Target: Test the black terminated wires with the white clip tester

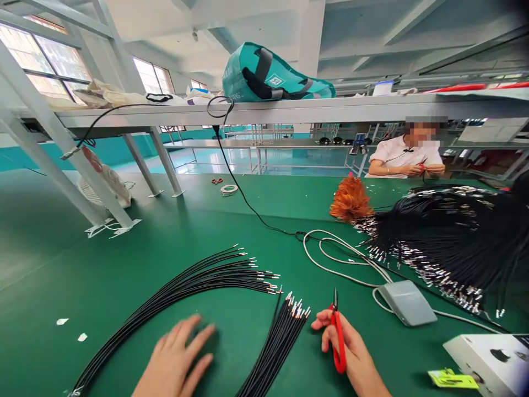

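Observation:
My left hand (178,353) hovers low over the green table, fingers spread and a little blurred, with nothing in it. To its right lies a tight bundle of black cables (275,344) with stripped, silvery ends pointing away from me. A second, fanned-out group of black cables (177,295) curves across the table beyond and left of that hand. In my right hand (345,342) is a pair of red-handled scissors (338,336), dark tips pointing up and away. That hand is just right of the tight bundle and apart from it.
A grey pedal-like box (407,302) with a looped cord sits at right, before a large heap of black cables (454,237). An orange duster (350,198) stands behind. A white box (491,358) is near right. Across the table sits a co-worker (407,154). A shelf (264,112) spans above.

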Available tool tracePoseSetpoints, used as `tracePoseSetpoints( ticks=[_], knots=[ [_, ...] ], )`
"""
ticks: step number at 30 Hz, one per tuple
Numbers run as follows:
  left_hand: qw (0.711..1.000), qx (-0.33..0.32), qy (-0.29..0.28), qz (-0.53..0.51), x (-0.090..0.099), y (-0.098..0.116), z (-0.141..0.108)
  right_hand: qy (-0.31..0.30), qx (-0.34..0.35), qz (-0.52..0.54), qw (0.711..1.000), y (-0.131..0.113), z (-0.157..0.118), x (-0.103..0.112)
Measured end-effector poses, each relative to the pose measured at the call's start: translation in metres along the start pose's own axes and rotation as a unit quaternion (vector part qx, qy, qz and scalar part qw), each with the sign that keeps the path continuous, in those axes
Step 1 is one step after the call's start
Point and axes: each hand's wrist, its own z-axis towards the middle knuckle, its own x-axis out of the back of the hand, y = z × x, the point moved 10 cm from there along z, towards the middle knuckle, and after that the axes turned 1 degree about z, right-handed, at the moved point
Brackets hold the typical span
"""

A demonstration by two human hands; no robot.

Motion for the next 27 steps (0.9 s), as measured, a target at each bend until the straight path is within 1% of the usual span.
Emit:
tracePoseSetpoints(
  ticks=[1,2,3,4,6,7,8,9,10,11,12,14,15,16,17,19,20,22,23,25,27],
  knots=[
    [0.999,0.018,0.021,0.029,0.006,-0.018,0.021,-0.007,-0.002,0.003,1.000,0.002,0.000,-0.001],
    [0.999,0.022,0.013,0.042,0.004,-0.033,0.040,-0.017,-0.005,0.005,1.000,0.005,-0.001,-0.003],
    [0.999,0.024,-0.006,0.040,0.000,-0.046,0.059,-0.023,-0.006,0.007,1.000,0.006,-0.002,-0.003],
    [0.998,0.047,-0.017,0.033,-0.004,-0.061,0.074,-0.026,-0.005,0.008,1.000,0.006,-0.002,-0.003],
    [0.994,0.106,-0.019,0.024,-0.008,-0.087,0.096,-0.022,-0.002,0.010,1.000,0.005,-0.002,-0.002],
    [0.990,0.136,-0.010,0.021,-0.007,-0.094,0.103,-0.020,0.000,0.013,1.000,0.004,-0.002,-0.002],
    [0.987,0.157,0.000,0.019,-0.006,-0.097,0.107,-0.014,0.002,0.016,1.000,0.002,-0.002,-0.002],
    [0.986,0.167,0.007,0.012,-0.004,-0.092,0.110,-0.005,0.003,0.021,1.000,0.002,-0.001,-0.001],
    [0.986,0.166,0.007,-0.004,-0.004,-0.081,0.111,0.005,0.002,0.026,1.000,0.001,-0.001,-0.001],
    [0.988,0.153,-0.001,-0.029,-0.005,-0.063,0.111,0.015,0.002,0.031,0.999,0.000,-0.001,0.000],
    [0.990,0.129,-0.016,-0.060,-0.007,-0.038,0.110,0.023,0.002,0.036,0.999,-0.001,-0.001,0.000],
    [0.987,0.062,-0.059,-0.138,-0.012,0.023,0.103,0.025,0.000,0.041,0.999,-0.002,-0.001,-0.001],
    [0.982,0.040,-0.075,-0.171,-0.013,0.052,0.098,0.022,-0.001,0.042,0.999,-0.003,-0.001,-0.002],
    [0.972,0.034,-0.088,-0.218,-0.014,0.077,0.094,0.018,0.000,0.041,0.999,-0.005,-0.001,-0.002],
    [0.942,0.069,-0.098,-0.314,-0.018,0.091,0.090,0.015,0.001,0.040,0.999,-0.006,-0.002,-0.003],
    [0.892,0.129,-0.106,-0.419,-0.026,0.107,0.088,0.010,0.006,0.042,0.999,-0.010,-0.002,-0.003],
    [0.872,0.152,-0.110,-0.452,-0.030,0.109,0.089,0.010,0.008,0.045,0.999,-0.011,-0.002,-0.003],
    [0.851,0.171,-0.121,-0.482,-0.033,0.108,0.093,0.011,0.009,0.050,0.999,-0.013,-0.001,-0.003],
    [0.838,0.178,-0.126,-0.500,-0.033,0.106,0.096,0.013,0.008,0.053,0.998,-0.013,-0.001,-0.003],
    [0.813,0.187,-0.131,-0.535,-0.026,0.102,0.101,0.022,0.007,0.055,0.998,-0.013,0.000,-0.002],
    [0.790,0.185,-0.140,-0.568,-0.015,0.107,0.104,0.033,0.007,0.055,0.998,-0.014,0.001,-0.001]
  ],
)
